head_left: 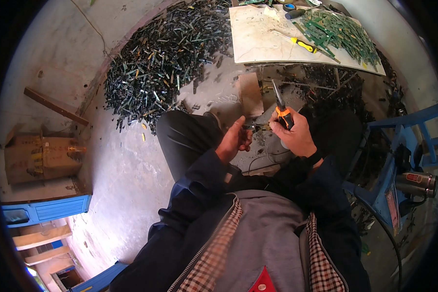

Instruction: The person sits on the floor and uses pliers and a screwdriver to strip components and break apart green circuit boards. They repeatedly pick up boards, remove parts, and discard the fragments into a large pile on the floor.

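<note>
My right hand (297,134) is closed around a pair of long-nose pliers (283,114) with orange and black handles. The metal jaws point up and away from me. My left hand (233,140) is closed, its fingers curled and its thumb on top. A narrow dark strip (257,126), seemingly a piece of circuit board, runs from my left fingertips toward my right thumb. Whether the right thumb also touches it, I cannot tell. Beyond the hands, a brown piece of board (250,93) lies on the floor.
A big heap of dark strips (155,63) covers the floor at far left. The white board (253,44) ahead carries green circuit strips (343,36), a yellow-handled screwdriver (304,45) and blue tape (289,7). A blue chair (394,141) stands right, a cardboard box (44,158) left.
</note>
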`<state>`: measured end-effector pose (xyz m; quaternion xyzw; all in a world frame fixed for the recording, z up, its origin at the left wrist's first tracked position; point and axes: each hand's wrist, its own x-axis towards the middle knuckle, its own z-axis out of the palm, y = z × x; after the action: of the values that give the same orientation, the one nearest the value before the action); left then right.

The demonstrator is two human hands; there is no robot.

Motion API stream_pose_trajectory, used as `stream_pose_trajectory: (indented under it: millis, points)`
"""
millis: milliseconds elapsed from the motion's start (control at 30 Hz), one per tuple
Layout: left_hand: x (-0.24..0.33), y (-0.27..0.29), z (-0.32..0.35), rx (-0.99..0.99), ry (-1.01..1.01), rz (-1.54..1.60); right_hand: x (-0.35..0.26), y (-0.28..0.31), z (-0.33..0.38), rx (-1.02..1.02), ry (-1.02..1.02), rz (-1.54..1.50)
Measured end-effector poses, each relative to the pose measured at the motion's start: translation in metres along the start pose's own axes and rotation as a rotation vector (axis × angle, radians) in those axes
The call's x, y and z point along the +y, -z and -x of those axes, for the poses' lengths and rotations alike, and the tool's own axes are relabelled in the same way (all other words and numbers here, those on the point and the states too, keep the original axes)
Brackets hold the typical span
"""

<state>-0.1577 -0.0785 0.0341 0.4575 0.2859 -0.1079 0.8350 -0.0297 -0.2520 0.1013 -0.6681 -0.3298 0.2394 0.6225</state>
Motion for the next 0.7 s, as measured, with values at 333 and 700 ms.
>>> stream_pose_trajectory:
  millis: [333,700]
  points:
    - [0.005,-0.005,0.005,0.014,-0.03,0.028,0.005,0.004,0.001,-0.015,-0.031,0.06]
    - [-0.003,-0.002,0.001,0.274,-0.16,0.067,0.022,-0.034,0.011,0.093,-0.332,-0.343]
